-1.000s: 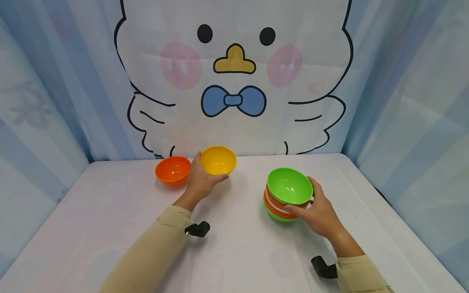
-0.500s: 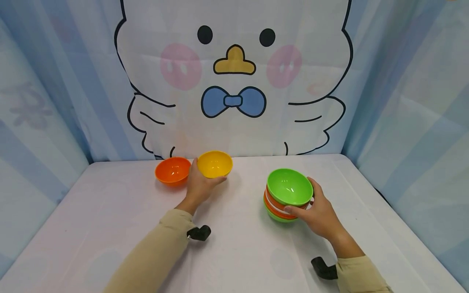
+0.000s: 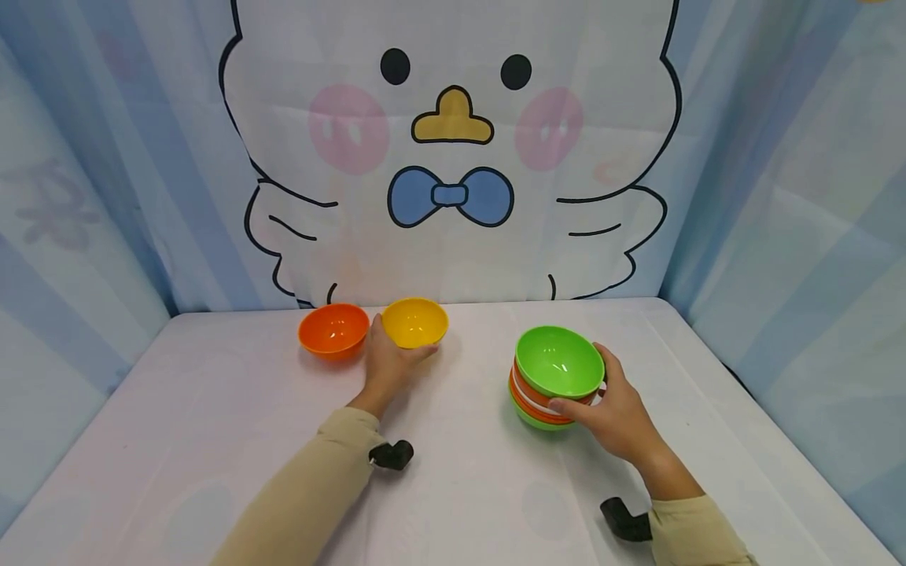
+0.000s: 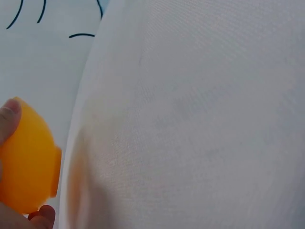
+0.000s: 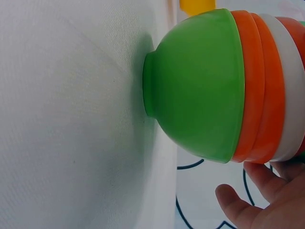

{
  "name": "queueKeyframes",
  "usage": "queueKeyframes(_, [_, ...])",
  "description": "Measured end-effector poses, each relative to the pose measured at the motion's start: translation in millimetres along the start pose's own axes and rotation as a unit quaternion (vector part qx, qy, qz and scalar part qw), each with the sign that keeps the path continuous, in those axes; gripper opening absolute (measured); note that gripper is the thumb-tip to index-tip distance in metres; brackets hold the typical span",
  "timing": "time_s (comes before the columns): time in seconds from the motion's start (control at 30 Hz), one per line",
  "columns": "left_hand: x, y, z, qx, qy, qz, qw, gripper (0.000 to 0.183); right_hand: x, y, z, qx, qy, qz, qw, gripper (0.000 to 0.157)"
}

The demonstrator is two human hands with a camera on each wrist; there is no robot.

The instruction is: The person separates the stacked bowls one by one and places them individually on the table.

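Observation:
My left hand (image 3: 388, 365) grips a yellow bowl (image 3: 414, 322) by its side, thumb at the front. In the left wrist view a narrow gap shows between the base of the yellow bowl (image 4: 29, 162) and the table. An orange bowl (image 3: 333, 332) stands just left of that hand. On the right, my right hand (image 3: 616, 413) holds a stack of bowls (image 3: 541, 401) from its right side. Green bowls form the stack's top and bottom, with orange and white ones between. The bottom green bowl (image 5: 198, 88) appears to rest on the table in the right wrist view.
The white-covered table (image 3: 467, 472) reaches back to a curtain (image 3: 453, 259) printed with a cartoon bird. More blue-and-white curtains (image 3: 800, 236) hang at both sides. Black wrist mounts (image 3: 392, 455) stick out from both sleeves.
My left hand has lowered the yellow bowl toward the table and shifted it slightly left, closer to the orange bowl. My right hand and the stack have stayed in place.

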State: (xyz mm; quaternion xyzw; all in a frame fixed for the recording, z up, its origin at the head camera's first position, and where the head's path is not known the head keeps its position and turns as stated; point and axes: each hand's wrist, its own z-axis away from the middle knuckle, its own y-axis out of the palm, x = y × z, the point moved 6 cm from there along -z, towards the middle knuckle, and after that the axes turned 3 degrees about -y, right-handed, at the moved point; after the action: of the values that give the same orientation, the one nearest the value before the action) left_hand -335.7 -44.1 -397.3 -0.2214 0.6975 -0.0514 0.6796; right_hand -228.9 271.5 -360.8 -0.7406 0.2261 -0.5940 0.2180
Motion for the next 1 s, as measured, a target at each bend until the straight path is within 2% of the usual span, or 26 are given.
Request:
queueKeyframes(0.43, [8.7, 1.0, 0.7, 0.004, -0.036, 0.008, 0.9993, 0.108, -0.3, -0.3, 0.1, -0.002, -0.003, 0.000, 1.000, 0.106])
queueKeyframes(1.0, [12.2, 1.2, -2.0, 0.008, -0.030, 0.003, 0.9995, 0.107, -0.9, -0.3, 0.6, -0.004, -0.004, -0.001, 1.000, 0.107])
